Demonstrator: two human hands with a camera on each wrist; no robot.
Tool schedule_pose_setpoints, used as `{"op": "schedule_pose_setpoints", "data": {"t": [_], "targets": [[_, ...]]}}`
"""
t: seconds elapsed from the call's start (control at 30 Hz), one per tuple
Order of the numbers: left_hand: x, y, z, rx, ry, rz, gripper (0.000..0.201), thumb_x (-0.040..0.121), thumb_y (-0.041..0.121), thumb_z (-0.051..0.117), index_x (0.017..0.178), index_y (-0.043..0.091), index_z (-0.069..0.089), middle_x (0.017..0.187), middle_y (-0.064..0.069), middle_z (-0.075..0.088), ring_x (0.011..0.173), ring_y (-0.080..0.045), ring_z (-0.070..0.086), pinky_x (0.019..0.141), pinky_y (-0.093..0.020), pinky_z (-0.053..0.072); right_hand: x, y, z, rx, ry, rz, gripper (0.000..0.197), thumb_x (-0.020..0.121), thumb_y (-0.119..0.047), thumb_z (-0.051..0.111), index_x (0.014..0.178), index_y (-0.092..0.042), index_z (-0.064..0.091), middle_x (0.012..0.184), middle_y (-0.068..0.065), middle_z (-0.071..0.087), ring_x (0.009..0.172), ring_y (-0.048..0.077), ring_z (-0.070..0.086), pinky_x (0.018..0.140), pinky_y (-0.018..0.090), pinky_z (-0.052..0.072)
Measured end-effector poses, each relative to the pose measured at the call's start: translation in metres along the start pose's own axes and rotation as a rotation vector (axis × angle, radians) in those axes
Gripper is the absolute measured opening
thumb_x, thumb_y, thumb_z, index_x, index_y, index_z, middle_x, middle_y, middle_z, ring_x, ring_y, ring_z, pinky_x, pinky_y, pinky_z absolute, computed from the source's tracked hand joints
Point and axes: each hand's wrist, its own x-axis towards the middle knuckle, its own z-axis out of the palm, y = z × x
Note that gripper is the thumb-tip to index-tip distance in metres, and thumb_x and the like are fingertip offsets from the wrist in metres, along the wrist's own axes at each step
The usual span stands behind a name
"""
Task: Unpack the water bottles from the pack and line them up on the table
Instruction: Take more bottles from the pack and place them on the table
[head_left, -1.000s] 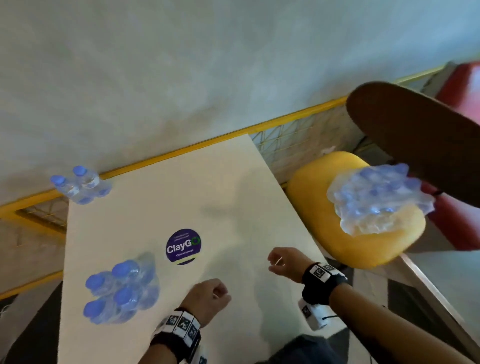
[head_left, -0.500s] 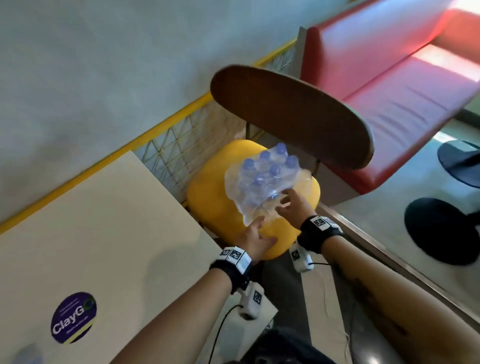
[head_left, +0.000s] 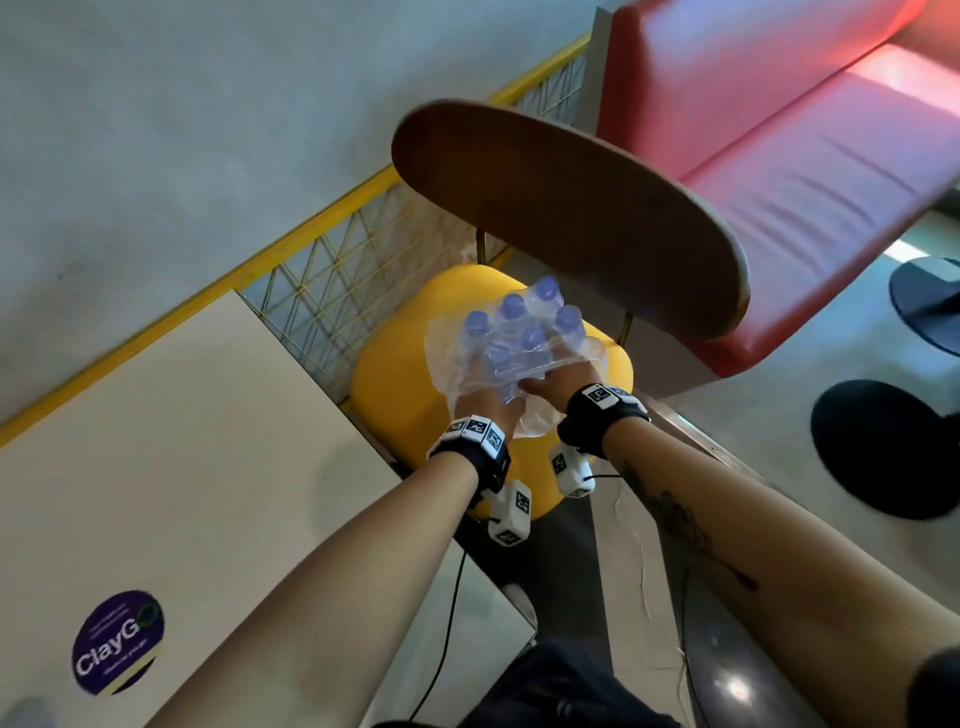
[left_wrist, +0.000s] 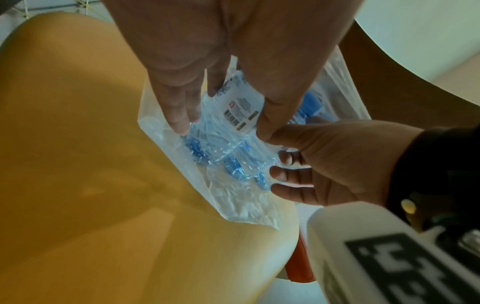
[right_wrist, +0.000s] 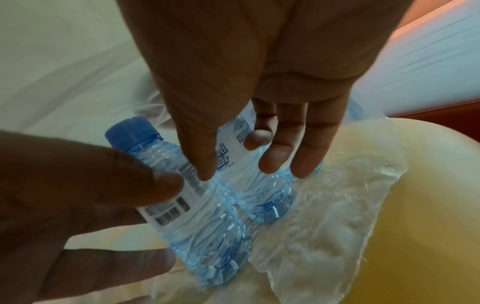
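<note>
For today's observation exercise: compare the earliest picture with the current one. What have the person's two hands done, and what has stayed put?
Both hands left the table and reached right to the pack of bottles on the yellow chair seat. The left hand and right hand now grip bottles in the torn wrap. The pack stays on the seat.

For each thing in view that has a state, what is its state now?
pack: on the yellow chair, wrap torn open, bottles still inside.
left hand: inside the wrap, grips a bottle.
right hand: fingers on the next bottle; a firm grip cannot be told.
table: no bottle shows clearly on it.
</note>
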Motion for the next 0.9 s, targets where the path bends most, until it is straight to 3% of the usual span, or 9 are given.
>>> {"op": "schedule_pose_setpoints", "data": {"t": [0.07,0.17,0.27,0.4,0.5,0.57,0.73,0.83,0.9], "targets": [[0.001,0.002,0.001,0.035,0.030,0.024,0.038,0.103,0.032,0.063,0.135,0.011,0.063,0.130,-0.012,0.068,0.122,-0.032,0.063,0.094,-0.032,0.046,0.000,0.005,0.002,-0.060,0.015,0.006,0.039,0.079,-0.053,0.071,0.102,-0.024,0.060,0.108,0.005,0.069,0.102,0.027,0.067,0.082,0.034,0.053],[-0.003,0.003,0.001,0.066,0.068,0.051,0.042,0.096,0.032,0.073,0.131,0.010,0.063,0.119,-0.011,0.071,0.113,-0.030,0.068,0.090,-0.035,0.050,0.001,0.012,0.006,-0.046,0.106,-0.114,0.062,0.065,-0.046,0.077,0.111,-0.056,0.036,0.102,-0.018,0.055,0.091,0.016,0.065,0.071,0.030,0.054],[-0.012,0.002,0.004,0.180,0.033,0.070,0.039,0.092,0.028,0.077,0.125,0.009,0.067,0.115,-0.013,0.073,0.108,-0.034,0.070,0.087,-0.040,0.057,-0.016,0.013,0.008,0.071,0.171,-0.151,0.046,0.066,-0.033,0.078,0.103,-0.038,0.051,0.089,-0.014,0.062,0.079,0.002,0.061,0.068,0.031,0.054],[-0.032,-0.001,-0.003,0.196,0.006,0.184,0.047,0.091,0.020,0.075,0.134,0.016,0.057,0.118,-0.006,0.066,0.098,-0.025,0.068,0.066,-0.020,0.052,-0.050,0.018,0.006,0.197,0.225,-0.154,0.071,0.063,-0.024,0.083,0.125,-0.030,0.050,0.116,-0.002,0.063,0.101,0.018,0.064,0.079,0.037,0.054],[-0.057,-0.021,-0.014,0.144,0.014,0.290,0.067,0.070,0.030,0.090,0.129,0.018,0.060,0.124,-0.004,0.064,0.109,-0.027,0.066,0.089,-0.036,0.057,-0.082,0.017,0.005,0.222,0.226,-0.178,0.062,0.063,-0.030,0.086,0.114,-0.030,0.052,0.113,-0.003,0.060,0.096,0.019,0.060,0.078,0.040,0.052],[-0.083,-0.040,-0.027,0.108,0.038,0.325,0.071,0.068,0.045,0.090,0.130,0.025,0.062,0.130,0.004,0.059,0.110,-0.019,0.065,0.094,-0.035,0.058,-0.107,0.012,0.005,0.191,0.222,-0.194,0.056,0.060,-0.034,0.086,0.103,-0.028,0.050,0.105,-0.004,0.057,0.088,0.021,0.059,0.074,0.043,0.052],[-0.153,-0.114,-0.093,0.214,0.166,0.232,0.073,0.058,0.075,0.070,0.116,0.032,0.064,0.109,0.013,0.057,0.101,-0.014,0.057,0.084,-0.036,0.058,-0.170,-0.028,0.027,0.033,0.121,-0.306,0.065,0.058,-0.030,0.091,0.110,-0.023,0.053,0.105,-0.005,0.058,0.084,0.019,0.058,0.070,0.031,0.048],[-0.197,-0.179,-0.135,0.256,0.261,0.137,0.063,0.059,0.078,0.066,0.103,0.032,0.064,0.101,0.016,0.059,0.098,-0.012,0.052,0.081,-0.033,0.056,-0.201,-0.072,0.063,-0.009,-0.005,-0.461,0.064,0.053,-0.036,0.091,0.105,-0.021,0.057,0.097,-0.003,0.060,0.080,0.020,0.059,0.065,0.031,0.048],[-0.230,-0.223,-0.162,0.295,0.319,0.070,0.054,0.062,0.075,0.068,0.096,0.033,0.063,0.094,0.016,0.058,0.094,-0.013,0.051,0.078,-0.033,0.053,-0.220,-0.108,0.092,-0.047,-0.099,-0.543,0.060,0.051,-0.043,0.085,0.100,-0.029,0.054,0.093,-0.012,0.058,0.078,0.014,0.058,0.065,0.031,0.050]]}}
